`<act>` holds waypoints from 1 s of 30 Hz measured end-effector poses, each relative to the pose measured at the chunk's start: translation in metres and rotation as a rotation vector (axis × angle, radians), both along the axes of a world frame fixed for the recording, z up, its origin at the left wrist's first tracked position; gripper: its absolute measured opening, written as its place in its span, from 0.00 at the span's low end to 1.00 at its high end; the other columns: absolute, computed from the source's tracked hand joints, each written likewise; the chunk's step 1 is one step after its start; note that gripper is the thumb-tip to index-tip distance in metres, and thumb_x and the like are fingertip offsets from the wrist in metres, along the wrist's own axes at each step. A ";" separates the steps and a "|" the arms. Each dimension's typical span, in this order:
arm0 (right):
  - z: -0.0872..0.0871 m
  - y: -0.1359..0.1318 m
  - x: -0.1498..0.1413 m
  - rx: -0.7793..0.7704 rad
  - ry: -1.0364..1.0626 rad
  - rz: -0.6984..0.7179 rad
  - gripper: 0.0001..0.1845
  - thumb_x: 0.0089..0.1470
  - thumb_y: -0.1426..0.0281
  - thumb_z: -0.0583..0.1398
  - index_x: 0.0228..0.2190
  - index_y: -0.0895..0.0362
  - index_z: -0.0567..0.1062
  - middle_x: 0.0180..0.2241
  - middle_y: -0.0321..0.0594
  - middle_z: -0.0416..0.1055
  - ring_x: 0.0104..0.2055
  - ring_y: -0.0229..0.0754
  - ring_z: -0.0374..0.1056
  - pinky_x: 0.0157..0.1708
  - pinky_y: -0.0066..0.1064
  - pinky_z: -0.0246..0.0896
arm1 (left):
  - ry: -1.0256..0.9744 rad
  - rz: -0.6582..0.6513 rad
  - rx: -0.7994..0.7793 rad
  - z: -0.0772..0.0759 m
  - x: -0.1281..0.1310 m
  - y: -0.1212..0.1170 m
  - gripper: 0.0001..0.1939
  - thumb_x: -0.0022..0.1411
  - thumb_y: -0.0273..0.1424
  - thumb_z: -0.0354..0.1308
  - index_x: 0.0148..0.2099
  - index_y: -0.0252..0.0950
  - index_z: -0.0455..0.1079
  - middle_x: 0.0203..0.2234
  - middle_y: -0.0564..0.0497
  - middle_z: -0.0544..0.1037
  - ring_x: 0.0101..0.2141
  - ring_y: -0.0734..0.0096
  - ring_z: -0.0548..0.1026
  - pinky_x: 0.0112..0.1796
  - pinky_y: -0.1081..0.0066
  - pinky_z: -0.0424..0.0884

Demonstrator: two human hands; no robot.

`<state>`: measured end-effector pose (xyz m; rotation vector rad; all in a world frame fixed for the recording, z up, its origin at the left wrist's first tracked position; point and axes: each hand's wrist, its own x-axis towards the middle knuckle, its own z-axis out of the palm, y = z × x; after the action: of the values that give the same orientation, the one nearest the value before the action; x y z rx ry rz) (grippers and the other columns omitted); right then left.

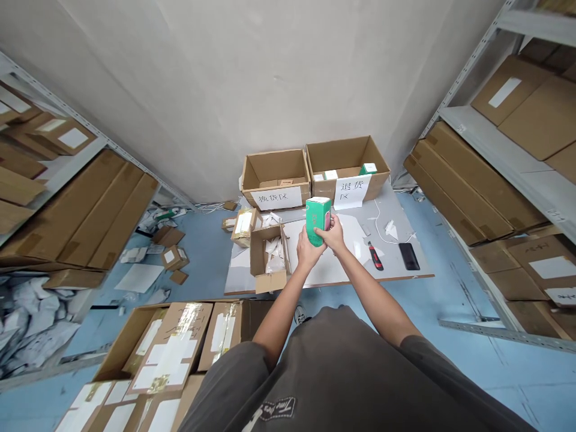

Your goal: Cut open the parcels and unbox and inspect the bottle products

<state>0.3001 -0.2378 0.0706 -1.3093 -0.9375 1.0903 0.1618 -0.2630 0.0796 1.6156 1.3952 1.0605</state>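
Observation:
A green product box (317, 215) with a white top is held upright over the table between both my hands. My left hand (308, 249) is wrapped around its lower left side. With its fingers closed on the lower right side, my right hand (333, 233) grips the same box. Just left of my hands stands an open cardboard box (258, 252) with white packing paper (275, 252) inside. Behind the green box are two large open cartons, the left carton (275, 161) and the right carton (338, 150), each with a handwritten paper sign; the right one contains several small boxes.
On the table's right lie a red and black utility knife (375, 256), a phone (409, 257) and a white cable (382, 234). A taped parcel (244, 227) stands at left. Stacked cartons (173, 348) fill the near left floor; shelves (508, 162) flank both sides.

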 end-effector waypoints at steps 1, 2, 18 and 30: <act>-0.001 0.000 -0.001 -0.007 -0.015 -0.018 0.49 0.41 0.58 0.74 0.63 0.46 0.64 0.54 0.40 0.78 0.56 0.52 0.75 0.57 0.47 0.73 | 0.008 0.011 -0.011 0.002 0.002 0.000 0.54 0.51 0.39 0.78 0.75 0.37 0.59 0.62 0.34 0.73 0.64 0.38 0.69 0.62 0.53 0.66; -0.003 0.000 -0.003 -0.006 -0.034 -0.050 0.49 0.41 0.58 0.74 0.63 0.46 0.64 0.54 0.39 0.79 0.56 0.52 0.76 0.57 0.47 0.73 | 0.007 0.012 -0.026 0.003 0.004 0.001 0.54 0.50 0.39 0.78 0.75 0.38 0.58 0.63 0.35 0.73 0.64 0.38 0.69 0.62 0.53 0.65; 0.026 -0.004 0.024 0.005 0.204 0.229 0.42 0.38 0.60 0.78 0.56 0.49 0.76 0.50 0.42 0.81 0.55 0.54 0.75 0.58 0.50 0.72 | -0.479 -0.413 -0.326 -0.013 -0.040 0.039 0.60 0.41 0.39 0.82 0.73 0.36 0.62 0.59 0.38 0.78 0.54 0.51 0.80 0.55 0.59 0.76; 0.023 0.000 0.021 -0.007 0.211 0.152 0.41 0.36 0.63 0.77 0.54 0.50 0.74 0.46 0.42 0.82 0.50 0.55 0.77 0.51 0.48 0.75 | -0.544 -0.387 -0.364 -0.019 -0.036 0.033 0.58 0.45 0.39 0.82 0.75 0.40 0.60 0.61 0.38 0.75 0.55 0.53 0.79 0.52 0.60 0.78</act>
<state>0.3215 -0.2379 0.0934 -1.1168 -0.8853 1.3229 0.1258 -0.2305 0.0607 1.1503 0.8118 0.8636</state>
